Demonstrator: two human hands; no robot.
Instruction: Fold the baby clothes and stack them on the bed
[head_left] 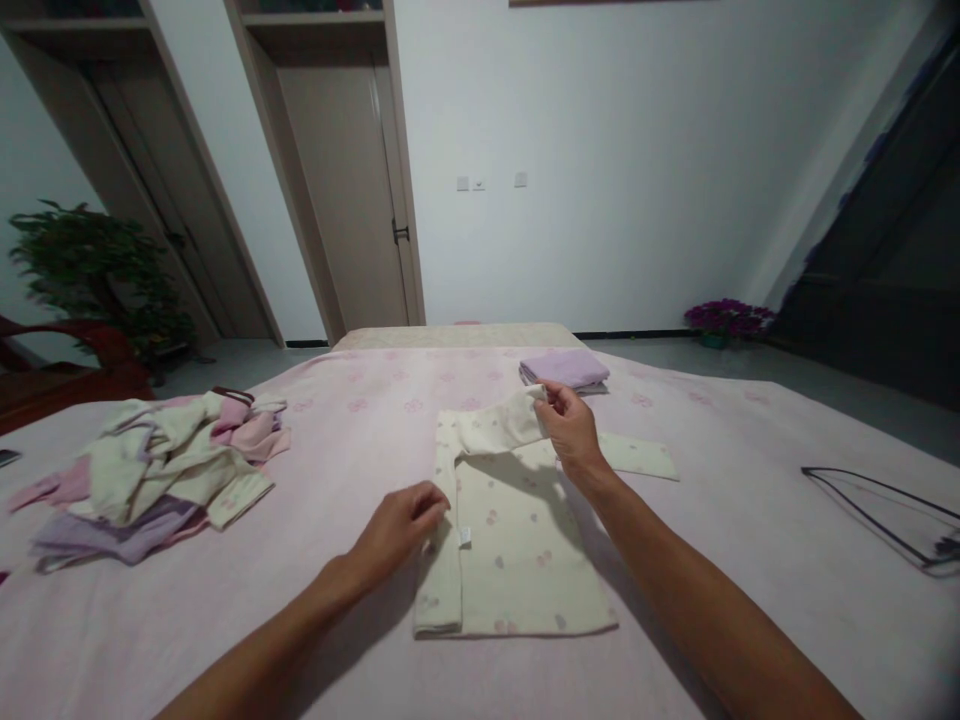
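A cream long-sleeved shirt [517, 560] with small heart prints lies flat in front of me, its left side folded inward in a strip. My right hand [570, 425] pinches the end of one sleeve [499, 428] and holds it up across the top of the shirt. At the left edge, my left hand [409, 522] has its fingers curled closed on the folded strip, beside a small white tag [465, 537]. The other sleeve [641, 456] stretches out to the right, partly behind my right arm.
A heap of crumpled clothes [172, 460] lies on the left of the pink bedspread [337, 600]. Behind my right hand sits a folded lilac garment [566, 368]. A black wire-framed object [877, 510] rests at the far right.
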